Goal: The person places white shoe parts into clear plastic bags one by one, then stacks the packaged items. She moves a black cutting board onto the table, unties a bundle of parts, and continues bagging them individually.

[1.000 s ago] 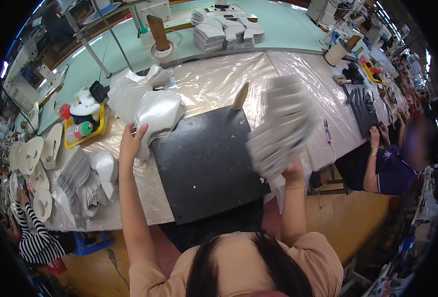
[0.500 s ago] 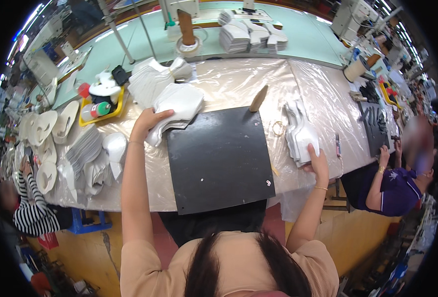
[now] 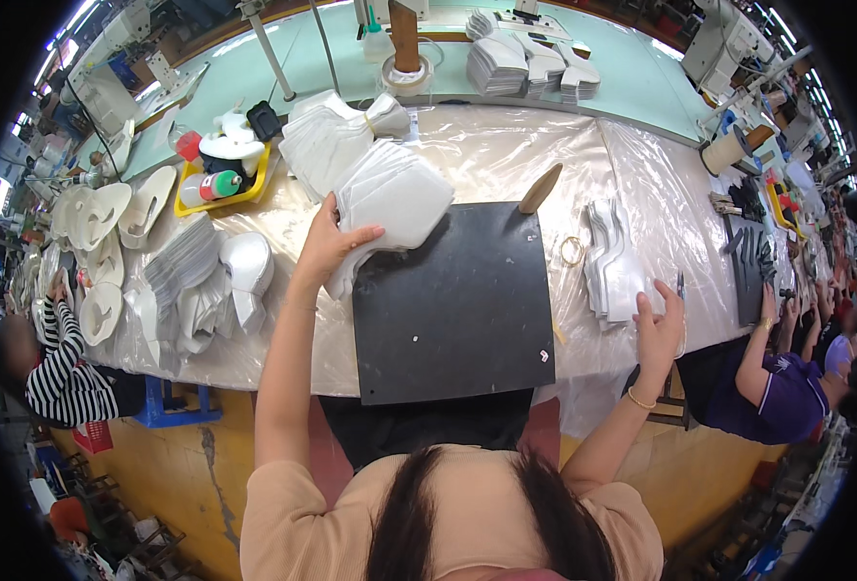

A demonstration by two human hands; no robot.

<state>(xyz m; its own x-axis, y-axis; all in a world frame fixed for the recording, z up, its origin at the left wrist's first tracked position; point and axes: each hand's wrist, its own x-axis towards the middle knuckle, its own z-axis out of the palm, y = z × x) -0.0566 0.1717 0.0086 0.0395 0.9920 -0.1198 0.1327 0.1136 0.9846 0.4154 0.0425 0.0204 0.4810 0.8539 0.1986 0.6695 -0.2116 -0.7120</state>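
Note:
My left hand (image 3: 336, 242) is closed on the edge of a fanned stack of white cut shoe pieces (image 3: 404, 197), its thumb on top. That stack overlaps the upper left corner of a black work mat (image 3: 452, 320). Beside the right side of the mat lies a second stack of white wavy-edged pieces (image 3: 612, 261). My right hand (image 3: 659, 334) is just off the near right end of that stack, fingers apart, with nothing seen in it. A small pair of thread snips (image 3: 681, 284) lies by its fingertips.
A wooden peg (image 3: 541, 188) stands at the mat's far right corner. A yellow basket (image 3: 262, 177) with bottles, more white piles (image 3: 196, 261) and moulded cream parts (image 3: 109, 213) crowd the left. A tape roll (image 3: 571, 251) lies right. Co-workers sit at both sides.
My right hand has let go of the right stack and drawn off toward the right. The view has shifted; my left hand still grips its stack, now more fanned.

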